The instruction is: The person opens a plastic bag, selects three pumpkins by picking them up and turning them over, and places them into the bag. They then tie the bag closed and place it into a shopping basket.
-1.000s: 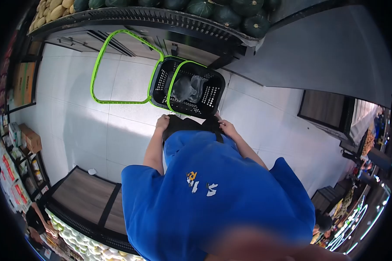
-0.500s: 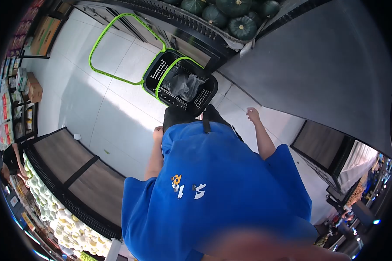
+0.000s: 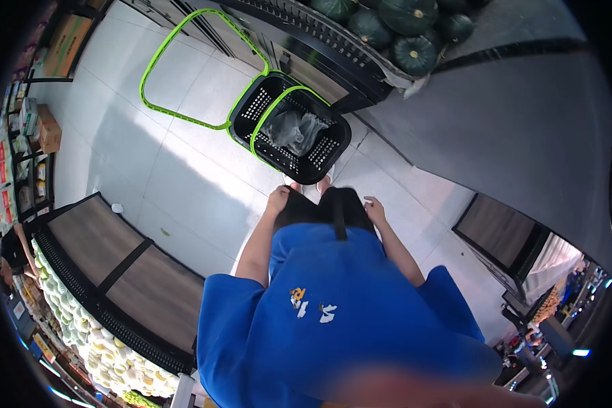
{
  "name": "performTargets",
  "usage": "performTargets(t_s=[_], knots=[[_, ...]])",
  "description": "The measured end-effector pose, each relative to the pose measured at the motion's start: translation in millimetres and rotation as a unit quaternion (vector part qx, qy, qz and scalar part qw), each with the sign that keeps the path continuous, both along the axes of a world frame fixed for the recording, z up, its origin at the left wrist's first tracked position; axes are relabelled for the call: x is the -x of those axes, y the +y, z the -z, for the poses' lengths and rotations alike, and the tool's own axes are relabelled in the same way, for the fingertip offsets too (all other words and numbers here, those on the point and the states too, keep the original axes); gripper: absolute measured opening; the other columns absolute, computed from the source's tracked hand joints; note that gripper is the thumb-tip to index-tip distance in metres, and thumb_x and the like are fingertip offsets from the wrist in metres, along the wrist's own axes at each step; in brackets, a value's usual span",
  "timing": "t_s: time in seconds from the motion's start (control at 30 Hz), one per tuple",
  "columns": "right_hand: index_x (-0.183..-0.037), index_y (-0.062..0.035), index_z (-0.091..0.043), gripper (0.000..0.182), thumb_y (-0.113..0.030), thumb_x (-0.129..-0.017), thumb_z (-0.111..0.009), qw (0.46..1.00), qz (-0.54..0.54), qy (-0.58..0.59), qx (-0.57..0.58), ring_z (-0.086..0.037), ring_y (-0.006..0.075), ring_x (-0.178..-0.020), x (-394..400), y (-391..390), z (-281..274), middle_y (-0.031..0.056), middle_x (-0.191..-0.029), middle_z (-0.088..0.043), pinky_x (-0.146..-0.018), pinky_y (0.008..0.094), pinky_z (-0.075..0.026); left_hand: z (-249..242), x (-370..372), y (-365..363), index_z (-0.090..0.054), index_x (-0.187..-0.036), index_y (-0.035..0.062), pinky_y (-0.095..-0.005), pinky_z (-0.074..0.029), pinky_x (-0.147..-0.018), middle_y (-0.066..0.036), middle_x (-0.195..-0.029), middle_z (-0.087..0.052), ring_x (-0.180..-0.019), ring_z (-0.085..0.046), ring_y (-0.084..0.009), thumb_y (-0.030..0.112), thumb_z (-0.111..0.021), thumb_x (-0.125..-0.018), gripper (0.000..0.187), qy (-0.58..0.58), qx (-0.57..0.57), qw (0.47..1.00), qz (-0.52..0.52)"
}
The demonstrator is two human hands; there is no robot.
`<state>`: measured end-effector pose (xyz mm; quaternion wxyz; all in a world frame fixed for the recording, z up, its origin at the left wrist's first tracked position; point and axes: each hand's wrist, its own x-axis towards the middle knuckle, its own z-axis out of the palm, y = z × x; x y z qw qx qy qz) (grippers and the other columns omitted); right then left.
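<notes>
My left hand (image 3: pixel 277 199) hangs beside the left leg of my black shorts (image 3: pixel 302 207), its fingers loosely bent and nothing seen in it. On the other side, my right hand (image 3: pixel 373 210) is close to the right leg, fingers slightly apart and holding nothing. In front of my feet stands a black shopping basket (image 3: pixel 330 153) with holes in its walls. A crumpled clear plastic bag (image 3: pixel 296 132) lies inside it. One bright green handle (image 3: pixel 145 75) stretches out over the floor to the upper left; a second green handle (image 3: pixel 268 115) crosses the basket. Neither hand touches the basket.
Dark green pumpkins (image 3: pixel 415 56) fill a display at the top, beside a large grey panel (image 3: pixel 503 122). At lower left, a stand (image 3: pixel 149 292) bears pale, rounded produce (image 3: pixel 105 353). Another person's arm (image 3: pixel 26 246) shows at far left, below shelves with cartons (image 3: pixel 47 129).
Both hands have swung: the left forward and inward to the shorts, the right back toward the right leg. The basket appears slightly further right and lower, with my feet now visible behind it.
</notes>
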<state>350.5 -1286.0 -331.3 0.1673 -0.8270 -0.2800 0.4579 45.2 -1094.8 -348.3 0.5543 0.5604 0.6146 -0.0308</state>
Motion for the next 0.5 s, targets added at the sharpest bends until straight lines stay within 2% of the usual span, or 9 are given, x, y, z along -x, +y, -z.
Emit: performTargets(t_s=[0.03, 0.07, 0.2, 0.23, 0.3, 0.33, 0.37, 0.43, 0.5], knots=[[-0.12, -0.0165, -0.054, 0.035, -0.018, -0.085, -0.051, 0.992, 0.099, 0.05, 0.067, -0.061, 0.0152, -0.068, -6, 0, 3, 0.0102, -0.087, -0.066, -0.053, 0.0307, -0.05, 7, -4, 3, -0.063, -0.097, 0.0071, -0.0408, -0.047, -0.085, -0.021, -0.096, -0.065, -0.096, -0.061, -0.036, 0.022, -0.048, -0.085, 0.024, 0.019, -0.015, 0.998, 0.06], [-0.123, -0.0165, -0.051, 0.038, -0.018, -0.085, -0.051, 0.988, 0.114, 0.071, 0.074, -0.061, 0.0152, -0.067, -9, 0, 9, 0.011, -0.089, -0.065, -0.053, 0.0303, -0.05, 17, -8, 6, -0.063, -0.098, 0.0072, -0.0414, -0.047, -0.086, -0.021, -0.098, -0.064, -0.097, -0.06, -0.0359, 0.025, -0.046, -0.086, 0.027, 0.03, -0.01, 0.994, 0.103], [-0.123, -0.0133, -0.049, 0.04, -0.019, -0.084, -0.055, 0.997, -0.013, 0.037, 0.072, -0.061, 0.0162, -0.065, -25, 25, 29, 0.0104, -0.087, -0.064, -0.051, 0.0297, -0.049, 30, -27, 31, -0.062, -0.103, 0.0052, -0.0436, -0.048, -0.085, -0.018, -0.101, -0.065, -0.098, -0.061, -0.0348, 0.032, -0.04, -0.087, 0.038, 0.161, 0.007, 0.962, 0.222], [-0.124, -0.0126, -0.048, 0.041, -0.018, -0.084, -0.056, 0.996, -0.038, 0.058, 0.059, -0.061, 0.0168, -0.066, -28, 45, 36, 0.0102, -0.086, -0.064, -0.052, 0.0304, -0.05, 1, -45, 48, -0.061, -0.101, 0.0057, -0.0428, -0.049, -0.083, -0.018, -0.098, -0.065, -0.096, -0.062, -0.0343, 0.029, -0.045, -0.085, 0.033, 0.17, 0.013, 0.969, 0.181], [-0.125, -0.0119, -0.046, 0.043, -0.018, -0.084, -0.057, 0.994, -0.072, 0.078, 0.037, -0.062, 0.0175, -0.067, -34, 94, 71, 0.01, -0.085, -0.063, -0.053, 0.0311, -0.051, 68, -56, 55, -0.061, -0.099, 0.0068, -0.0418, -0.049, -0.083, -0.019, -0.096, -0.065, -0.093, -0.062, -0.0337, 0.023, -0.053, -0.081, 0.025, 0.081, 0.015, 0.994, 0.068], [-0.127, -0.0107, -0.045, 0.046, -0.017, -0.084, -0.058, 0.989, -0.001, 0.145, 0.04, -0.062, 0.018, -0.067, -38, 120, 97, 0.0103, -0.086, -0.063, -0.054, 0.0314, -0.052, 94, -66, 61, -0.061, -0.098, 0.0075, -0.0412, -0.049, -0.082, -0.021, -0.094, -0.064, -0.092, -0.062, -0.0336, 0.016, -0.056, -0.077, 0.023, 0.018, -0.025, 0.999, 0.033], [-0.129, -0.0094, -0.043, 0.048, -0.016, -0.083, -0.059, 0.973, 0.075, 0.211, 0.053, -0.063, 0.0185, -0.068, -40, 133, 119, 0.0106, -0.086, -0.062, -0.055, 0.0317, -0.053, 125, -75, 71, -0.06, -0.1, 0.0062, -0.0414, -0.048, -0.083, -0.019, -0.094, -0.065, -0.093, -0.062, -0.0336, 0.016, -0.059, -0.076, 0.026, -0.027, -0.012, 1.0, 0.007], [-0.133, -0.008, -0.038, 0.056, -0.015, -0.082, -0.061, 0.962, 0.126, 0.235, 0.059, -0.063, 0.0196, -0.069, -46, 173, 166, 0.0117, -0.089, -0.062, -0.057, 0.0323, -0.054, 174, -95, 90, -0.057, -0.106, 0.0062, -0.0412, -0.048, -0.085, -0.018, -0.095, -0.064, -0.095, -0.061, -0.0342, 0.014, -0.063, -0.073, 0.035, -0.068, -0.037, 0.996, -0.031], [-0.132, -0.0066, -0.037, 0.057, -0.013, -0.081, -0.061, 0.966, 0.127, 0.217, 0.058, -0.063, 0.019, -0.066, -37, 221, 190, 0.0122, -0.088, -0.062, -0.055, 0.0321, -0.054, 223, -121, 116, -0.051, -0.115, 0.0064, -0.0395, -0.046, -0.09, -0.02, -0.106, -0.061, -0.102, -0.058, -0.0344, 0.012, -0.067, -0.07, 0.048, -0.023, -0.042, 0.999, 0.009]])
